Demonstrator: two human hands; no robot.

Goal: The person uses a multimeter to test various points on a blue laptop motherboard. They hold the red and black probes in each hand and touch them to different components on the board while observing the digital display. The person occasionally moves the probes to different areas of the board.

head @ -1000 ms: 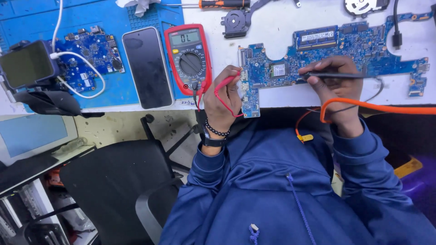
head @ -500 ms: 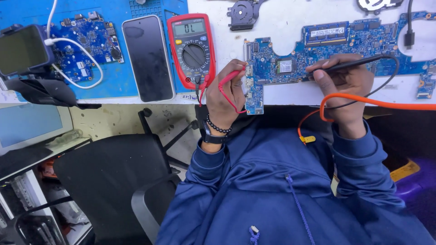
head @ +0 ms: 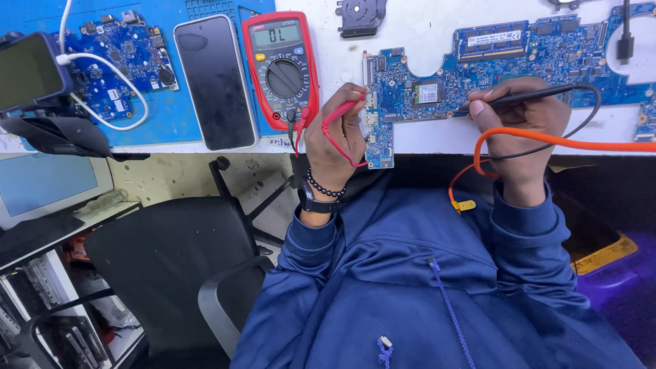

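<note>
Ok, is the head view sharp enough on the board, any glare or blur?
Head view: evenly lit and sharp on the blue circuit board; soft reflection on the dark phone screen; edges bend slightly; left hand and right hand unblurred.

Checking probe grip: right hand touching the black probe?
Touching. Head view shows the right hand with fingers wrapped around the black probe above the board.

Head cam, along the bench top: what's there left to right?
Dark phone on a stand → small blue circuit board → black phone → red multimeter → left hand with red probe → large blue motherboard → right hand with black probe.
</note>
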